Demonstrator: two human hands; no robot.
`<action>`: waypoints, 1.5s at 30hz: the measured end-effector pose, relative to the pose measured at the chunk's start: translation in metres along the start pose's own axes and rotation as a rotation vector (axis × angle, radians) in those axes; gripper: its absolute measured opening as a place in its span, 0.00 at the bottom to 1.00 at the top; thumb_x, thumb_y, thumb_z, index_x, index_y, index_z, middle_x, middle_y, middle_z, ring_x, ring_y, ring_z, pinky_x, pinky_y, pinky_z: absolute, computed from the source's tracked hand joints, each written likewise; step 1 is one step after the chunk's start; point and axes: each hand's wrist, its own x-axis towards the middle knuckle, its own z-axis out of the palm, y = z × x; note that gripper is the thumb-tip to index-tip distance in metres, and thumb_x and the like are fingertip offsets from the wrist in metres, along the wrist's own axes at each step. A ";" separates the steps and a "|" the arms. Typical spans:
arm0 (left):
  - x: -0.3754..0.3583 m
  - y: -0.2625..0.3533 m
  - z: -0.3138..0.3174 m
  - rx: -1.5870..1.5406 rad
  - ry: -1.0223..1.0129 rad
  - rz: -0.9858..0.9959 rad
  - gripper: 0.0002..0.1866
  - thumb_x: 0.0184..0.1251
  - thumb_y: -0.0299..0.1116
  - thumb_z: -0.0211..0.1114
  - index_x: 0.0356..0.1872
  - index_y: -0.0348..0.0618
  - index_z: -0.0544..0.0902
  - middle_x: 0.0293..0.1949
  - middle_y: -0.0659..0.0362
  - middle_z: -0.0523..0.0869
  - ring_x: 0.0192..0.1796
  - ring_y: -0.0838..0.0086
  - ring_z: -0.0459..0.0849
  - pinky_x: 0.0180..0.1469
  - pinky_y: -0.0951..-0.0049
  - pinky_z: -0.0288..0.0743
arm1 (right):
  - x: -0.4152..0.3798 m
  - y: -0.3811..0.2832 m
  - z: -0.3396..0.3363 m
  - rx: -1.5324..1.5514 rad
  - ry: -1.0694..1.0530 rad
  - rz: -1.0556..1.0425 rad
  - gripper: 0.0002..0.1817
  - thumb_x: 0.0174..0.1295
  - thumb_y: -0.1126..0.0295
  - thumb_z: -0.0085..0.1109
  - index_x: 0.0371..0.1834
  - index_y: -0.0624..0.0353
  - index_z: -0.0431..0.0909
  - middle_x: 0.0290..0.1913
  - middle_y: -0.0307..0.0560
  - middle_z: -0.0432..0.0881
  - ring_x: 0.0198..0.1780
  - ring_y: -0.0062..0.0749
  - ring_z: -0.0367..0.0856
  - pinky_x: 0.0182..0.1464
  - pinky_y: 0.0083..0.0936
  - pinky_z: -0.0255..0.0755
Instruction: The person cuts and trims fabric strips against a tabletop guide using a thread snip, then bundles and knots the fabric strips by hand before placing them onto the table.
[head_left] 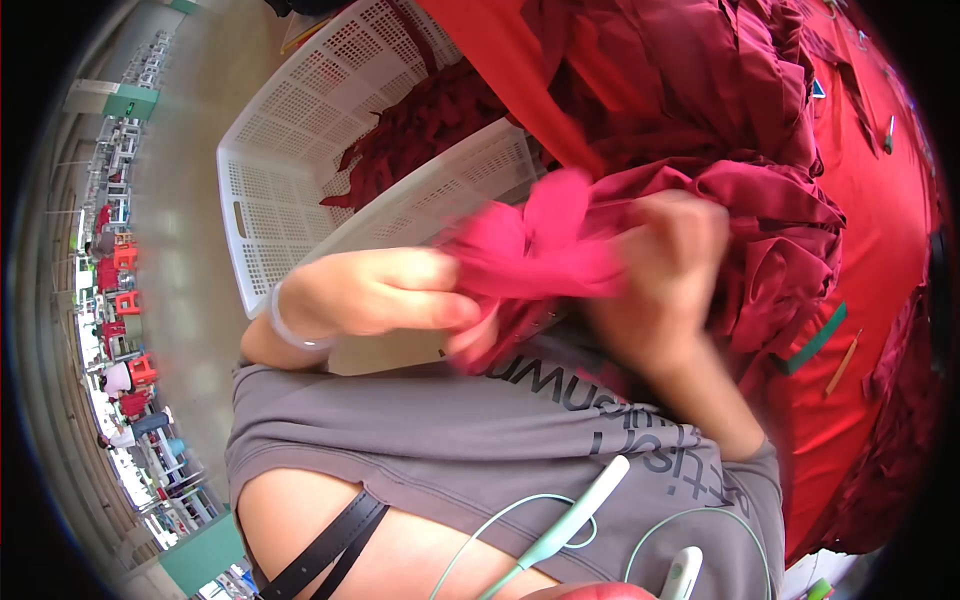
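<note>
A bright magenta piece of fabric, bunched and folded, is stretched between my two hands in front of my chest. My left hand, with a pale band at its wrist, pinches the left side of it between thumb and fingers. On the other side, my right hand is blurred by motion, its fingers curled around the fabric's right end. Beyond and to the right of that hand lies a heap of dark red cloth.
A white perforated plastic basket stands at upper left, holding dark red fabric pieces. Bright red cloth covers the surface on the right, with a green strip and a thin brownish stick. Far left, people sit along work tables.
</note>
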 end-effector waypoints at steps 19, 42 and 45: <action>-0.095 -0.013 -0.126 0.189 0.416 -0.552 0.09 0.51 0.28 0.71 0.32 0.37 0.82 0.23 0.66 0.81 0.21 0.87 0.73 0.22 0.84 0.66 | -0.010 0.030 -0.006 -0.413 -0.412 0.309 0.22 0.54 0.63 0.61 0.54 0.46 0.73 0.55 0.39 0.70 0.58 0.33 0.67 0.63 0.59 0.45; -0.083 -0.022 -0.114 0.820 1.313 -0.025 0.10 0.54 0.18 0.59 0.38 0.36 0.81 0.30 0.60 0.83 0.34 0.82 0.79 0.38 0.82 0.73 | -0.015 0.047 -0.003 -0.414 -0.366 0.341 0.11 0.58 0.68 0.56 0.45 0.48 0.77 0.48 0.39 0.75 0.53 0.35 0.71 0.61 0.57 0.51; -0.092 -0.043 -0.129 0.078 1.117 0.625 0.15 0.62 0.21 0.57 0.51 0.38 0.76 0.40 0.57 0.81 0.44 0.73 0.81 0.51 0.71 0.75 | -0.017 0.048 -0.003 -0.426 -0.345 0.348 0.11 0.57 0.68 0.56 0.45 0.48 0.77 0.48 0.38 0.76 0.52 0.35 0.71 0.60 0.57 0.51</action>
